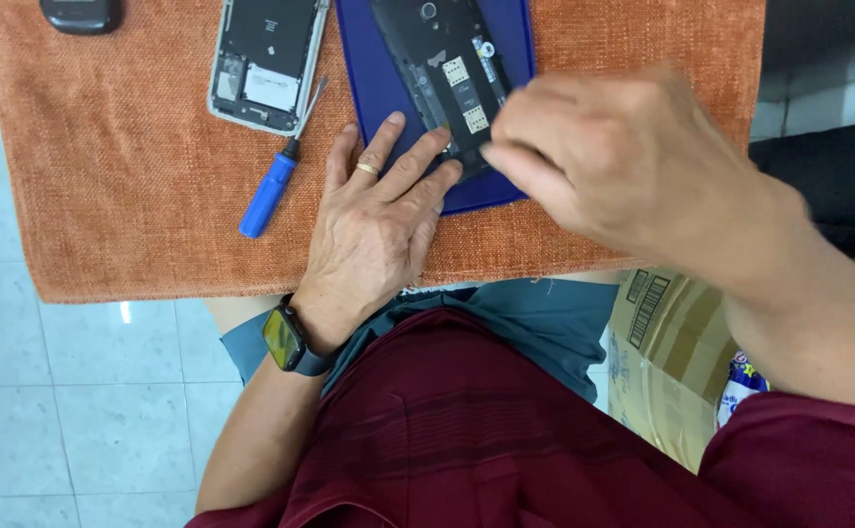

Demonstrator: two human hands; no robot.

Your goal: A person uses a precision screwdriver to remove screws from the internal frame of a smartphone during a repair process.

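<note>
Looking down from the head camera, we see our left hand lying flat on an orange woven cloth, fingers slightly spread, their tips pressing the lower edge of an opened black phone. The phone rests on a blue mat just beyond those fingertips. Our right hand hovers at the phone's lower right corner, fingers bunched together; we cannot tell whether they pinch anything. A blue-handled screwdriver lies just left of the left fingers, and beyond it sits a second opened phone with a silver frame
</note>
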